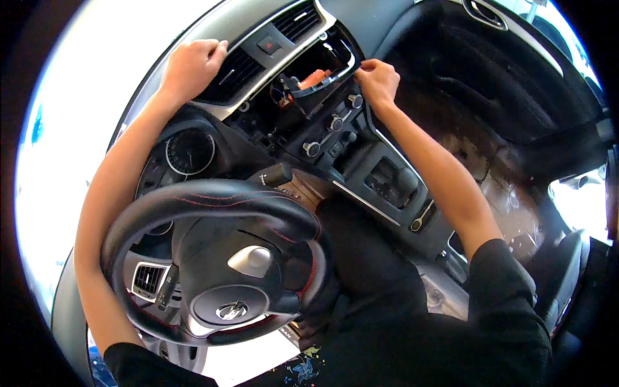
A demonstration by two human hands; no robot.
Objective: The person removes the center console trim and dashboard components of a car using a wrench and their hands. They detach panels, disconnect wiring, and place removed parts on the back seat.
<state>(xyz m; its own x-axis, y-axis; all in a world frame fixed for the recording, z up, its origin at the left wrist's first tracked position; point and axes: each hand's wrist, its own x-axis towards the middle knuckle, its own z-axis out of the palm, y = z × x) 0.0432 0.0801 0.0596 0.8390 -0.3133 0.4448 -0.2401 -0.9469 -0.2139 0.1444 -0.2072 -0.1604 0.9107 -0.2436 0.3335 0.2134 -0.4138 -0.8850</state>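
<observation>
My left hand is curled on top of the dashboard, beside the left air vent. Its fingers are closed, and whatever they may hold is hidden. My right hand pinches the lower right edge of the dashboard trim panel, which has a silver strip and black surround. Between my hands is an open cavity in the centre dash, below the hazard button. Inside it, an orange piece and some wiring show. The climate control panel, with several round knobs, lies under the cavity.
The black steering wheel with red stitching is close in front of me, the speedometer behind it. The centre console runs toward me under my right forearm. A dark door panel stands at far right. A white sheet lies below the wheel.
</observation>
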